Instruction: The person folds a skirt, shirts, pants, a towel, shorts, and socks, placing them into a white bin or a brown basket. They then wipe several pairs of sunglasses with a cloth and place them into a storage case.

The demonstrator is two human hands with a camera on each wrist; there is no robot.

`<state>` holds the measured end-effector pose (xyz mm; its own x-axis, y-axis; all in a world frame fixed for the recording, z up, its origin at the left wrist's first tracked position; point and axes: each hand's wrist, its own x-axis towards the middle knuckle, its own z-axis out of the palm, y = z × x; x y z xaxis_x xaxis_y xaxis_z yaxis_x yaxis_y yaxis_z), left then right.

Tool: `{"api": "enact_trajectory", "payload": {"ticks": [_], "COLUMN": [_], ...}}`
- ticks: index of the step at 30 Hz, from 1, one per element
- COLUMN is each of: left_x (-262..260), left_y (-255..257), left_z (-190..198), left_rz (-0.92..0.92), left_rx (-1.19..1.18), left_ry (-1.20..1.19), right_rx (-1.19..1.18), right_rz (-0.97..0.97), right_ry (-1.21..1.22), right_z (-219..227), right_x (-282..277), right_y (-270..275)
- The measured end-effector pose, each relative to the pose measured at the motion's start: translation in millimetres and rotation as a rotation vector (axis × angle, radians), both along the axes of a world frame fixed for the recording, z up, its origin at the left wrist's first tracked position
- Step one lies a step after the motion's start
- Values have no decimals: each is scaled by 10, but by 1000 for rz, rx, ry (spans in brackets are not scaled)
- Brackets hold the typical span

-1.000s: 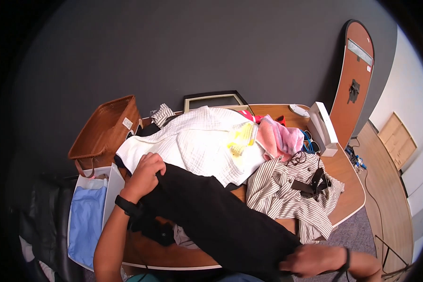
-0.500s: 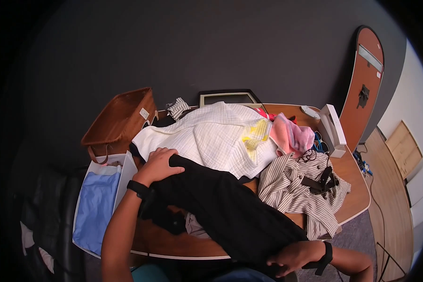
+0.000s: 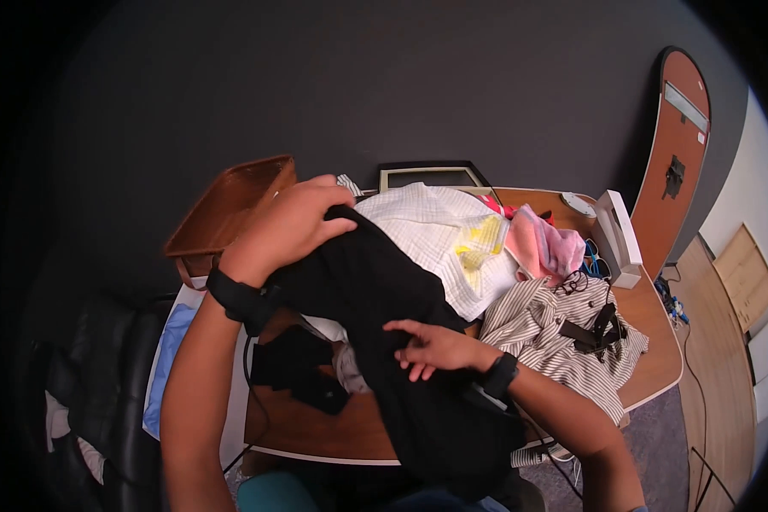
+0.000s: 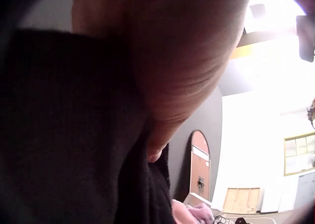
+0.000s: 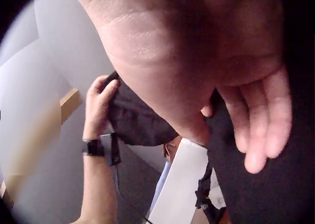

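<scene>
A long black garment (image 3: 371, 286) hangs from my left hand (image 3: 299, 220), which grips its upper end above the table. In the left wrist view the thumb presses into a fold of the black cloth (image 4: 64, 130). My right hand (image 3: 435, 348) lies against the middle of the garment, its fingers loosely extended and pinching nothing, as the right wrist view also shows. The garment's lower end drapes over the table's front edge. Behind it spreads a white cloth (image 3: 427, 230) with a yellow patch, partly hidden by the garment.
A striped shirt (image 3: 529, 328) with black straps on it lies at the right, near a pink towel (image 3: 546, 246) and a white box (image 3: 616, 239). A brown basket (image 3: 230, 205) stands back left. Dark cloth pieces (image 3: 294, 358) lie on the table (image 3: 316, 435) beside a white box holding blue cloth (image 3: 169, 358).
My left hand has lifted the garment's upper end up and away from me. My right hand has left its lower edge and moved up and left to its middle.
</scene>
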<state>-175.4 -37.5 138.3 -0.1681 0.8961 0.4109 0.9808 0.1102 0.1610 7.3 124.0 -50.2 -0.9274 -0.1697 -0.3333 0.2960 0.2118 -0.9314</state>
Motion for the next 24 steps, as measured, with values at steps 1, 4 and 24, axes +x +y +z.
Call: {"api": "enact_trajectory", "payload": {"ticks": [1,4,24], "left_x": [69,443,1552], "left_y": [38,85,-222], "left_z": [-3,-62,-1888], "left_rz": [3,-65,-480], "left_rx": [-1,-17,-461], "left_ry": [1,32,-843], "right_rx": [-35,-163,459], "right_rz": [-40,-126,-343], "right_ry": [6,-11,213], "right_z": [-46,-52,70], "right_x": [-53,21,1018], "right_y": [19,40,379]}}
